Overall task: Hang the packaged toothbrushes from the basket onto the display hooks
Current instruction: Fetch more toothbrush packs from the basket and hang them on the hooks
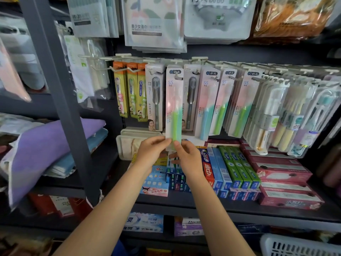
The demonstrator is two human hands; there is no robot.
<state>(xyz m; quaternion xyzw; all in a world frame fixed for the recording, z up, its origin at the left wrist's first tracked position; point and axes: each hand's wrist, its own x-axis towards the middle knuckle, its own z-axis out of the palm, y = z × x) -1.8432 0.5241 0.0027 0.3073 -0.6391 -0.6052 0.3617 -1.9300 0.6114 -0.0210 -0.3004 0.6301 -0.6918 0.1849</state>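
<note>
With the left hand (151,150) and right hand (188,157) both pinching the foot of the green toothbrush pack (174,108), keep it upright and ease its slot along the hook (177,75).

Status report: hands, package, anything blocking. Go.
Left hand and right hand both pinching bottom of green toothbrush package. Top at its hook, between two grey packs. Nothing blocking.

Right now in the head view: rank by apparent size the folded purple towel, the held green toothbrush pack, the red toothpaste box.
1. folded purple towel, clearly largest, though nearer the camera
2. held green toothbrush pack
3. red toothpaste box, smallest, partly hidden by the right hand
</note>
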